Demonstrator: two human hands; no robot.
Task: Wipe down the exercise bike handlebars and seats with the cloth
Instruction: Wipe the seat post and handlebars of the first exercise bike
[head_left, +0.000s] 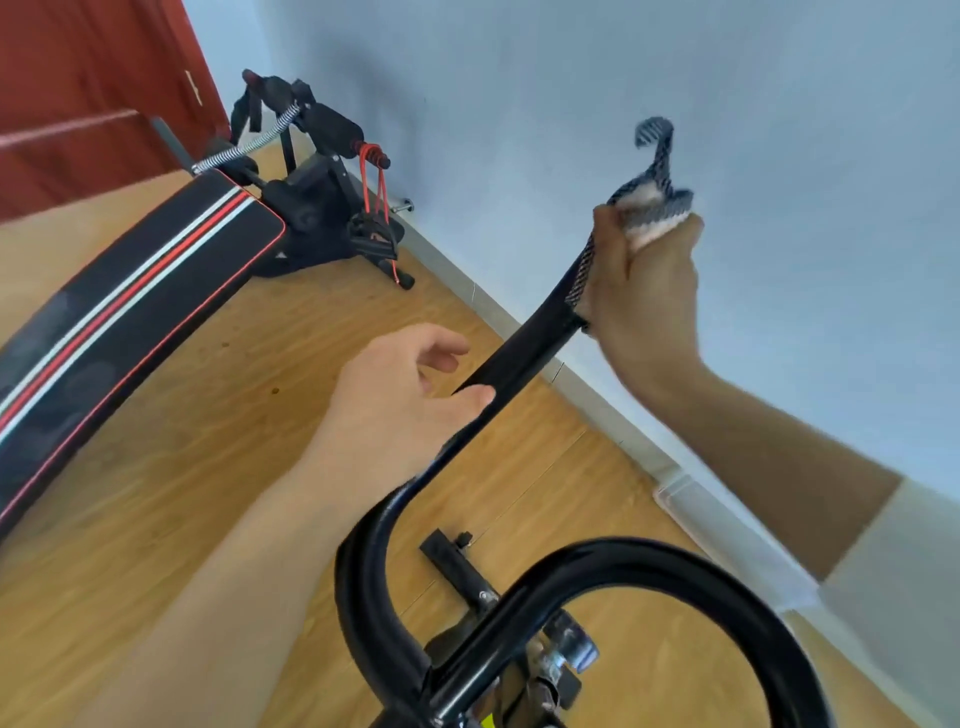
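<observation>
The exercise bike's black handlebar (524, 345) rises from the curved frame at the bottom toward the upper right. My right hand (644, 286) is closed around its far end with a grey-and-white patterned cloth (652, 202) bunched in the fist; a cloth corner sticks up above it. My left hand (400, 395) rests lower on the same grip, thumb against the bar and fingers loosely apart. A second looped handlebar tube (691, 564) curves across the bottom right. No seat of the bike is in view.
A black sit-up bench with red and white stripes (130, 312) lies at the left, with springs and red resistance bands (374, 208) at its far end. Wooden floor (218, 441) runs to a light blue wall (675, 78). A red door (78, 78) is at the top left.
</observation>
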